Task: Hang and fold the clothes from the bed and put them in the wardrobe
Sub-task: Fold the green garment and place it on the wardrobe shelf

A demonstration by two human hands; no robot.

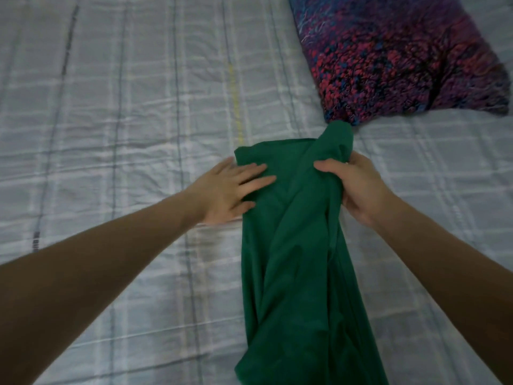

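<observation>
One green garment [294, 245] lies mid-bed [111, 107]; right hand [358, 187] clutches its top, left hand [233, 190] presses flat on it. One purple knit garment [402, 59] at 1 o'clock.

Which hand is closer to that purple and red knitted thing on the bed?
Right. The right hand grips the green garment just below the knitted piece; the left hand lies flat on the garment, farther to the left.
</observation>
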